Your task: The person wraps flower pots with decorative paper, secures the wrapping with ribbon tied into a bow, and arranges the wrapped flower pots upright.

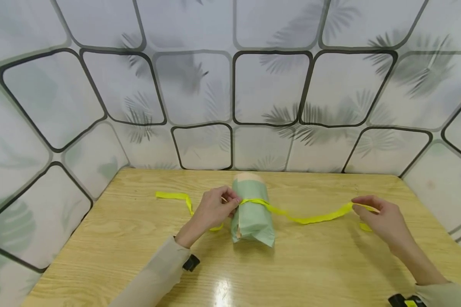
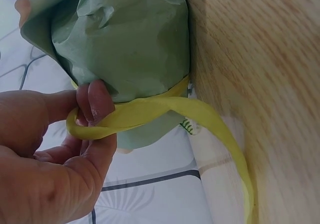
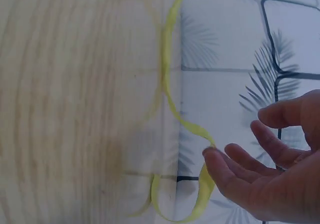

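A roughly cylindrical bundle wrapped in pale green paper point(image 1: 253, 226) lies on the table, its crumpled end toward me. A yellow ribbon point(image 1: 311, 219) passes over its middle. At the bundle's left side my left hand point(image 1: 215, 207) pinches the ribbon; in the left wrist view, a loop of the ribbon point(image 2: 145, 113) bends around between thumb and fingers. Off to the right, my right hand point(image 1: 386, 219) pinches the ribbon's other stretch between thumb and forefinger, and its other fingers are spread in the right wrist view. Beyond those fingertips the ribbon's tail point(image 3: 197, 204) hangs in a curve.
The wooden table point(image 1: 138, 247) reaches back to a patterned wall covering point(image 1: 269, 94), which also closes in both sides. A loose ribbon end point(image 1: 170, 195) lies left of the bundle. Dark devices point(image 1: 191, 262) sit at both wrists.
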### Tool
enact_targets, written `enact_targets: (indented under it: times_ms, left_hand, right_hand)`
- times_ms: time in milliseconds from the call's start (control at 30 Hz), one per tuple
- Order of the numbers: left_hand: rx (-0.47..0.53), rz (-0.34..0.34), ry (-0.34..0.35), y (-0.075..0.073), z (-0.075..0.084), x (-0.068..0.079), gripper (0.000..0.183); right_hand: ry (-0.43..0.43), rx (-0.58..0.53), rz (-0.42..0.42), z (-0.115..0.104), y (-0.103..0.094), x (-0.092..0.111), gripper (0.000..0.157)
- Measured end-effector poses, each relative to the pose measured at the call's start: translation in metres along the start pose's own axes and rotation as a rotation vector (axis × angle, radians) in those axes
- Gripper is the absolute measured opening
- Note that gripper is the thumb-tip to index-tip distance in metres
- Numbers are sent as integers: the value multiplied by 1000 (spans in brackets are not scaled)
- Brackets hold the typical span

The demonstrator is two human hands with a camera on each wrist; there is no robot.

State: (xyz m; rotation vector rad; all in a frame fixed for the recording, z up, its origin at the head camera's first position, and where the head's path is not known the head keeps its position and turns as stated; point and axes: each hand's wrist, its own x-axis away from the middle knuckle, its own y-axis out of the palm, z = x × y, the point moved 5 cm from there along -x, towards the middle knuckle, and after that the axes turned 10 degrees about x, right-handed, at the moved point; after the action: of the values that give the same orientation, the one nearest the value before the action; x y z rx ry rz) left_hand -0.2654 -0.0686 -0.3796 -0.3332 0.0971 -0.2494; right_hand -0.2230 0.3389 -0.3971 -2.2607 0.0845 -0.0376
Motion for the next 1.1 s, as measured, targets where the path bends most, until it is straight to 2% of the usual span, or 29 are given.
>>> enact_targets:
  times_ms: [67,133,233,300,400,467,567,700,767,900,967,1100]
  left_hand:
    - [0,5,2,2,0,-1,11]
    - [-2,7,4,2,-1,-2,12]
    - [0,6,2,2,-1,-2,12]
    - [1,3,5,2,0,-1,13]
    - [-9,7,18,2,1,0,13]
    - [-20,9,30,2,2,0,13]
    - [-49,7,48,0,1,1,13]
    - [-123,0,100,-1,0,1,11]
    - [-164,1,144,-2,1,0,10]
    - [-210,-5,204,-4,-1,1,9]
    - [-225,-20,204,-6,-3,3,9]
    - [-329,-81,185,-16,-10,7,12]
  right_hand:
    - [-63,132,-39,-12,12,1,43]
    - [-135,223,-60,-27,28,1,36]
    - [-244,252,-111,-56,51,2,33]
    - [-306,203,-157,-76,65,3,37]
    - [-386,65,-253,-104,83,4,45]
    - [-434,-7,-288,-118,94,4,46]
    - [-523,-20,-239,-134,104,2,33]
    - [-606,47,-78,-141,103,1,6]
    - [-622,64,-36,-141,102,1,12]
    - [-610,75,-54,-137,103,1,12]
    - [-593,80,-74,-135,105,1,12]
    - [-561,82,-94,-133,109,0,9]
